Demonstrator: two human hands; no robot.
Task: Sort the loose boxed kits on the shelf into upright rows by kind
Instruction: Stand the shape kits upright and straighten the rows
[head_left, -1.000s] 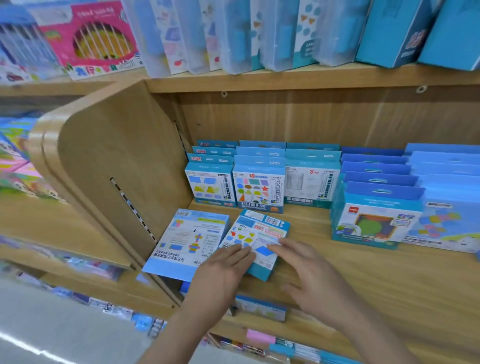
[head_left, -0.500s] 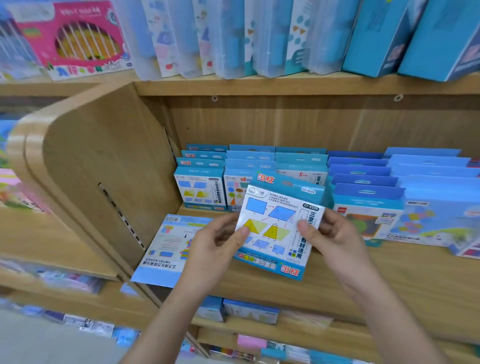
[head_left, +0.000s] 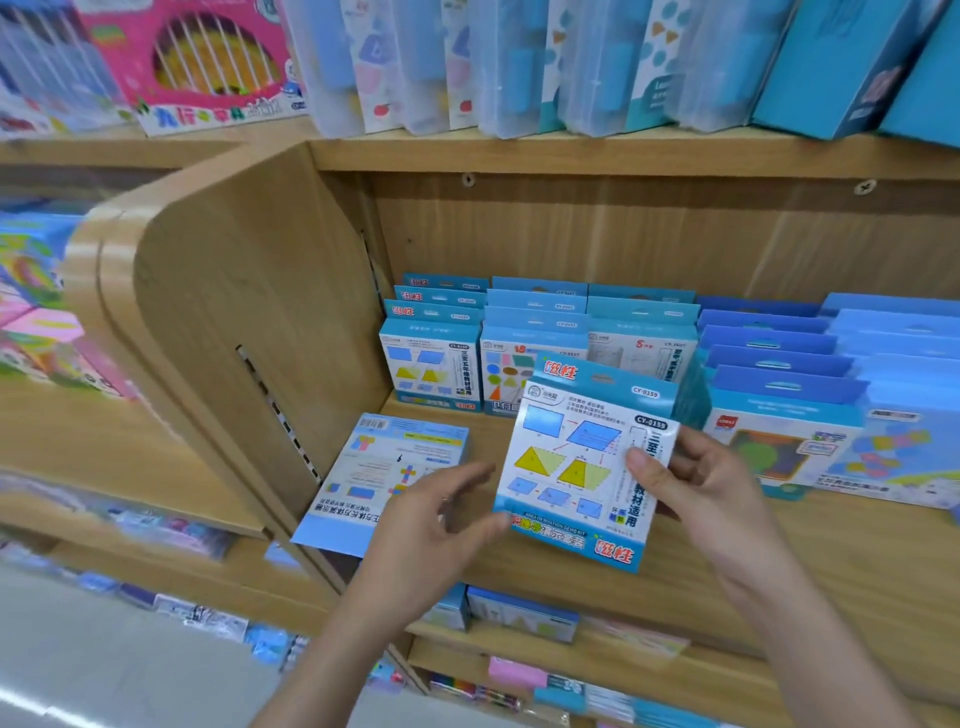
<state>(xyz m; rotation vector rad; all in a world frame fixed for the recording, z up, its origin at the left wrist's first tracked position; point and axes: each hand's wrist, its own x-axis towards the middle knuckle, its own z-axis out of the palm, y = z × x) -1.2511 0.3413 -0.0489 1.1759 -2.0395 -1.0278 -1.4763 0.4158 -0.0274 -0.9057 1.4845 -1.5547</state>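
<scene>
A light-blue boxed kit (head_left: 571, 467) printed with blue parallelograms and yellow triangles is held upright above the shelf front. My right hand (head_left: 696, 483) pinches its right edge, thumb on the face. My left hand (head_left: 441, 519) is just left of it with relaxed fingers, only the thumb tip at the lower left corner. A second loose kit (head_left: 384, 467) lies flat on the shelf by the side panel. Behind stand upright rows: a matching kind (head_left: 426, 364) at the left, a coloured-shapes kind (head_left: 511, 369) beside it, a white-faced kind (head_left: 639, 348) further right.
The wooden shelf board (head_left: 779, 561) has bare wood at the front right. Larger blue boxes (head_left: 779, 441) stand in rows on the right. A curved wooden side panel (head_left: 234, 338) closes the left. More stock fills the shelf above (head_left: 519, 62) and the one below (head_left: 519, 618).
One second ago the kit lay flat under both hands. It was lifted and turned upright with its face to me. Since half a second ago my left fingers have come off it.
</scene>
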